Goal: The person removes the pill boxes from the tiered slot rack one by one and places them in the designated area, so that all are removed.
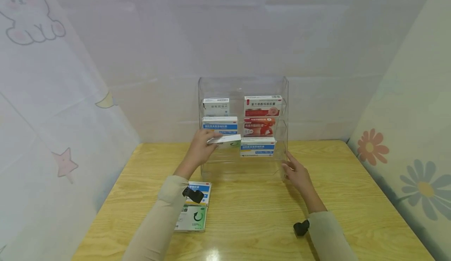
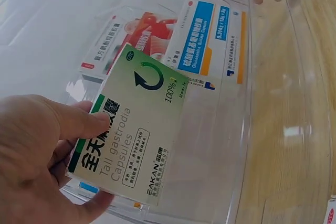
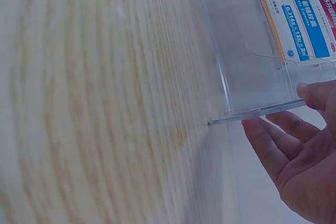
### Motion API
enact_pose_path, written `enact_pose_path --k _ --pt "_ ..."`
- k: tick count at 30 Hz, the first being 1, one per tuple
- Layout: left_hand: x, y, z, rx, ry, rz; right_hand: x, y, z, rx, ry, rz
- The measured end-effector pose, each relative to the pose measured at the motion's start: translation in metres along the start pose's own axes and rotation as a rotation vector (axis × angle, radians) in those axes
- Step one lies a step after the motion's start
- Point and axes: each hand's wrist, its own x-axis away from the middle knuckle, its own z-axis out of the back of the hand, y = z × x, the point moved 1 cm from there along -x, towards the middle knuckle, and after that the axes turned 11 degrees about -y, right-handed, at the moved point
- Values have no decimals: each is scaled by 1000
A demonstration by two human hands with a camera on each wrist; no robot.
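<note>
A clear acrylic display rack (image 1: pixel 243 87) stands on the table with medicine boxes on its tiers. My left hand (image 1: pixel 200 150) pinches a white and green Tall Gastrodia Capsules box (image 2: pixel 139 129) by one end, thumb on its printed face. In the head view that box is at the lowest tier on the left, below a blue and white box (image 1: pixel 220 124) and beside another blue and white box (image 1: pixel 257 147). My right hand (image 1: pixel 298 176) holds the rack's right side edge near the bottom, thumb at the front and fingers along the outer side.
On the wooden table (image 1: pixel 246 222), partly behind my left forearm, lie a blue and white box (image 1: pixel 201 188) and a green and white box (image 1: pixel 193 218). Higher on the rack are a grey-white box (image 1: pixel 216 107) and two red ones. Patterned cloth surrounds the table.
</note>
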Motion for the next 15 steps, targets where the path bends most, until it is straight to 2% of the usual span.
enact_pose_path --k 11,15 --pt "2 -1 11 74 -29 9 1 -4 0 26 13 -8" --pt "5 2 13 91 -43 -19 2 -5 0 14 9 -11"
